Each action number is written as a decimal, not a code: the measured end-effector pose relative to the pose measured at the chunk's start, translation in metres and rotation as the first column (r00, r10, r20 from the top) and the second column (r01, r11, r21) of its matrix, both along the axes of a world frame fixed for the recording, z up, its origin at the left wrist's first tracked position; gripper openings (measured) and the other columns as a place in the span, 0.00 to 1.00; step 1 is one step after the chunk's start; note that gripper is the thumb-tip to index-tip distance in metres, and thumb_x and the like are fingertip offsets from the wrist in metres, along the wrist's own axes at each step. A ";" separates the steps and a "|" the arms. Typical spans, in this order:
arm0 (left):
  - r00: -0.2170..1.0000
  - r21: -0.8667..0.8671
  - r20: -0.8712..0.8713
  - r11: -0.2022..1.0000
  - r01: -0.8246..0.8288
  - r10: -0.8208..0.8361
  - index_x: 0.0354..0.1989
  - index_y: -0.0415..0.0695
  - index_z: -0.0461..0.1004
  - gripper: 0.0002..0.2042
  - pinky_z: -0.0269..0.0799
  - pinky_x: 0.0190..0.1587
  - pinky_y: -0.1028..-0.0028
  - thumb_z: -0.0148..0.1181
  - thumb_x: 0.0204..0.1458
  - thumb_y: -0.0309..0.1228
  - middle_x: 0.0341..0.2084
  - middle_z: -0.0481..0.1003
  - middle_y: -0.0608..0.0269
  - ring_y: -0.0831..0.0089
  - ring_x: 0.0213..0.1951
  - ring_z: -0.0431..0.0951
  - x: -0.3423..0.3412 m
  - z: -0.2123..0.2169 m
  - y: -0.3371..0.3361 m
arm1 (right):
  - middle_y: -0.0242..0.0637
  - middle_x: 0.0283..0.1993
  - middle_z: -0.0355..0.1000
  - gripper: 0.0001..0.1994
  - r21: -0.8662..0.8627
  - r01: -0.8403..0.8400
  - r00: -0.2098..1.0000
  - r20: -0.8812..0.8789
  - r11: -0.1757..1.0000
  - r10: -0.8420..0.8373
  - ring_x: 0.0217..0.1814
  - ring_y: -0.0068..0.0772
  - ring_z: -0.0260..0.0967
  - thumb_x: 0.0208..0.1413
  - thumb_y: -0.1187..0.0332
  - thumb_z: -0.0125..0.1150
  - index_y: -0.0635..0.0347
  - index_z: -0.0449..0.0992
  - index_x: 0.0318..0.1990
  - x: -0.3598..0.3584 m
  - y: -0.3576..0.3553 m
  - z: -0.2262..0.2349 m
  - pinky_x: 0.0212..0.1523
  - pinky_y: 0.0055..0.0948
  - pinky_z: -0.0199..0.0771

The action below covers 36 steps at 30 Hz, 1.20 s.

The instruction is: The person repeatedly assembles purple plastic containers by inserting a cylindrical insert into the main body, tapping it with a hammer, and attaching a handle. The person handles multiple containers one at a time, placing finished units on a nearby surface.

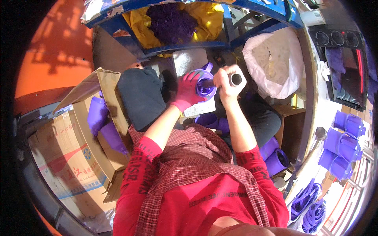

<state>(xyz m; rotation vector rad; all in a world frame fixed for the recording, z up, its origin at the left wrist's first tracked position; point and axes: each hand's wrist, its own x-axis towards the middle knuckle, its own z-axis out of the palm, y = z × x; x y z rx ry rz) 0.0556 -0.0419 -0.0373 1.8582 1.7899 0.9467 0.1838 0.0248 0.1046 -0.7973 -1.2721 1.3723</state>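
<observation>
My left hand (188, 88), in a red and grey glove, is closed around a purple plastic cup-like part (200, 93) with its round opening facing up. Bare, my right hand (229, 82) grips a tool with a dark round-ended handle (236, 80). The tool's other end reaches to the opening of the purple part; its tip cannot be made out. Below my hands lies a pale block-like surface (197, 108). More purple parts (208, 120) sit in my lap area, partly hidden by the checked apron (189, 147).
At left, an open cardboard box (84, 118) holds purple parts. Ahead, a yellow bag (210, 19) with purple scraps hangs in a blue frame (189, 48). A white sack (256, 51) stands at right. The right-hand table (311, 133) carries purple containers (338, 141) and strips (307, 198).
</observation>
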 end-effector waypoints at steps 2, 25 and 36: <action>1.000 -0.064 -0.018 0.998 0.012 -0.013 0.65 0.46 0.62 0.53 0.54 0.67 0.54 0.77 0.25 0.53 0.61 0.65 0.50 0.52 0.65 0.62 -0.001 -0.002 0.001 | 0.33 0.20 0.69 0.09 0.019 0.140 0.982 -0.134 0.990 -0.136 0.18 0.19 0.64 0.55 0.79 0.63 0.61 0.68 0.26 0.000 0.003 0.004 0.20 0.21 0.64; 0.966 0.201 -0.210 0.960 0.194 -0.151 0.57 0.42 0.70 0.40 0.50 0.69 0.44 0.79 0.30 0.42 0.57 0.70 0.50 0.48 0.64 0.64 -0.012 0.103 0.075 | 0.44 0.49 0.72 0.09 0.150 -0.562 -0.122 0.958 0.814 -0.261 0.60 0.47 0.67 0.52 0.73 0.54 0.59 0.75 0.40 0.276 0.160 -0.012 0.67 0.38 0.64; 0.986 0.167 -0.026 0.972 0.166 -0.164 0.59 0.36 0.67 0.45 0.60 0.66 0.51 0.81 0.26 0.35 0.58 0.69 0.45 0.45 0.62 0.67 -0.002 0.114 0.007 | 0.45 0.42 0.74 0.08 0.463 -0.376 0.010 0.868 0.803 -0.496 0.46 0.50 0.72 0.50 0.73 0.54 0.62 0.76 0.38 0.189 0.225 -0.085 0.46 0.45 0.73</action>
